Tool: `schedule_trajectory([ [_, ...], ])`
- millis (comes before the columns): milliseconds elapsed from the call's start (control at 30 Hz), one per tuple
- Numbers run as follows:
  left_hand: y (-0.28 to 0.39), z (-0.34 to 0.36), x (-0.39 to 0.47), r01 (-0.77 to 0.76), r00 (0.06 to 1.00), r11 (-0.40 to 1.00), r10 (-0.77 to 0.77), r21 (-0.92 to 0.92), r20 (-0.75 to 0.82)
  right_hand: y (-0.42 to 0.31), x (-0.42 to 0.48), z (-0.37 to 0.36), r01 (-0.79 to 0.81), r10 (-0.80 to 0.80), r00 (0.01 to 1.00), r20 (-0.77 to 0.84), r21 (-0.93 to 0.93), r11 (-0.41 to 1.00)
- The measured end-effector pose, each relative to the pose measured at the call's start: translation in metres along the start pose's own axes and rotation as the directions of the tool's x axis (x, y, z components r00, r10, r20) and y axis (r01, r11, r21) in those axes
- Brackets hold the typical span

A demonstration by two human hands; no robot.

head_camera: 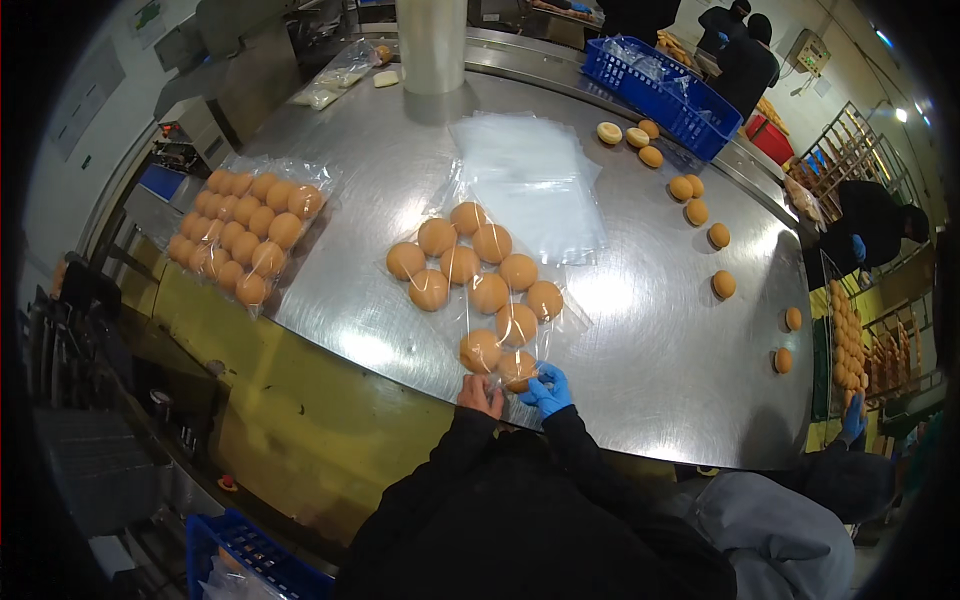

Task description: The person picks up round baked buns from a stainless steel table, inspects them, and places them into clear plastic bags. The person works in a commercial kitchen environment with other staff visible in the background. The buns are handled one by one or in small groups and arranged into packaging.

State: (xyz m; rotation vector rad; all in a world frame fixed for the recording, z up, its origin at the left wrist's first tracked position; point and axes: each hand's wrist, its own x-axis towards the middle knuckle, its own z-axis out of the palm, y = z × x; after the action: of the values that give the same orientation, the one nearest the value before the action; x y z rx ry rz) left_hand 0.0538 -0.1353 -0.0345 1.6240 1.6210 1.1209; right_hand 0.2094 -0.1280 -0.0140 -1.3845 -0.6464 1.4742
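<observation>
A clear plastic bag (442, 319) lies on the steel table in front of me, with several round golden-brown buns (460, 265) spread inside it. My left hand (480, 395), bare, pinches the near end of this bag at the table's front edge. Beside it, my right hand (550, 388) in a blue glove grips the bag's near right corner, against the nearest bun (517, 370). Some of my fingertips are hidden by plastic and buns. Beyond the bag lies a stack of flat clear bags (525, 180), partly under its far end.
On the steel table (660, 360), a filled bag of buns (244, 225) overhangs the left edge. Loose buns (719, 235) line the right side. A plastic roll (433, 45) and a blue crate (660, 94) stand at the back. A co-worker (780, 510) is close on the right.
</observation>
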Motion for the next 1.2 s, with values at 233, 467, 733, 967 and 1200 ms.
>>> schedule_trajectory([
  [233,0.015,-0.025,0.010,0.107,0.975,0.990,-0.088,-0.086,0.206,0.002,0.012,0.038,0.248,-0.180,0.826,0.534,-0.057,0.967],
  [467,0.027,0.009,-0.017,-0.190,0.800,0.974,0.227,-0.124,0.555,0.009,0.015,-0.037,-0.440,0.425,0.895,0.134,0.415,0.796],
  [733,0.049,0.061,0.003,-0.788,0.575,0.598,0.624,0.150,0.529,-0.045,0.134,-0.066,0.327,-0.567,0.815,-0.115,-0.716,0.616],
  [967,-0.007,-0.010,0.108,-0.483,0.875,0.596,0.363,0.641,0.321,-0.084,0.248,0.118,0.478,-0.242,0.877,0.415,-0.694,0.538],
  [1200,-0.112,-0.090,0.238,-0.248,0.946,0.517,0.311,0.819,0.091,-0.144,0.248,0.135,0.433,-0.418,0.827,0.377,-0.900,0.045],
])
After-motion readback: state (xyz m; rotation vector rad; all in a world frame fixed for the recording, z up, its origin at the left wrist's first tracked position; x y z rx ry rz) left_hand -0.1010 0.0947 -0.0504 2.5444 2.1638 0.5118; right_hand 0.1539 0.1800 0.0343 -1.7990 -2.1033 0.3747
